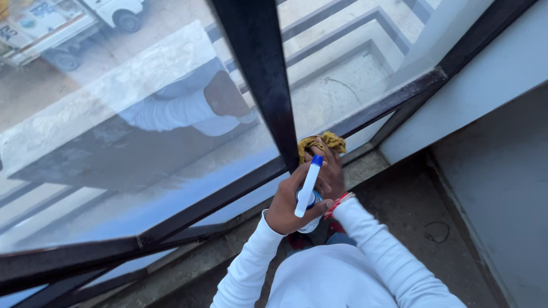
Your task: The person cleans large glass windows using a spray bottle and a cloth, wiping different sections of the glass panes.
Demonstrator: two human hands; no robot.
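Observation:
My left hand (291, 201) grips a spray bottle (308, 188) with a white trigger and blue nozzle tip, held upright close to the window. Just behind it, my right hand (331, 171) presses a crumpled yellow cloth (321, 144) against the glass at the foot of the black vertical window bar (260, 63). A red thread band is on the right wrist. Both arms wear white sleeves.
A large glass pane (131, 131) in a black metal frame (217, 197) leans outward, with a street and a parked vehicle (63, 28) far below. A grey stone sill (365, 165) and dark floor (422, 228) lie beneath. A grey wall (502, 171) stands right.

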